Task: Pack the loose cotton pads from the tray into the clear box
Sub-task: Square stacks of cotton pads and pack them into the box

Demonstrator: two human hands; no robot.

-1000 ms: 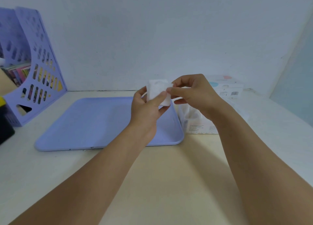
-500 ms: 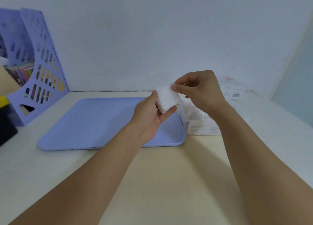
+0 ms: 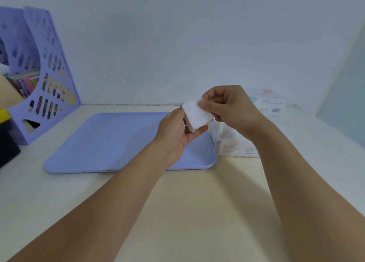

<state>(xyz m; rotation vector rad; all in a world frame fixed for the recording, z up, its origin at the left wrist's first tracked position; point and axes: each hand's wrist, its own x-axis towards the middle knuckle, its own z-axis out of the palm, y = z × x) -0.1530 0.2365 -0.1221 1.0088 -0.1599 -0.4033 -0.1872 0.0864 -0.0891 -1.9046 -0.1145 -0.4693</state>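
A small stack of white cotton pads (image 3: 196,114) is held in the air above the right end of the lilac tray (image 3: 110,143). My left hand (image 3: 175,132) holds the stack from below and the left, thumb and fingers around its edges. My right hand (image 3: 227,106) pinches its upper right corner between thumb and forefinger. The clear box (image 3: 235,143) stands just right of the tray, partly hidden behind my right wrist, with white pads and a label showing through its wall. No loose pads show on the visible part of the tray.
A lilac perforated file holder (image 3: 45,80) with books stands at the far left against the wall. A black and yellow object (image 3: 7,137) sits at the left edge. A white carton with a barcode (image 3: 270,104) stands behind the clear box.
Both hands have carried the pad stack to the right and slightly lower, nearer the clear box. The stack has tilted so its face turns up toward me.
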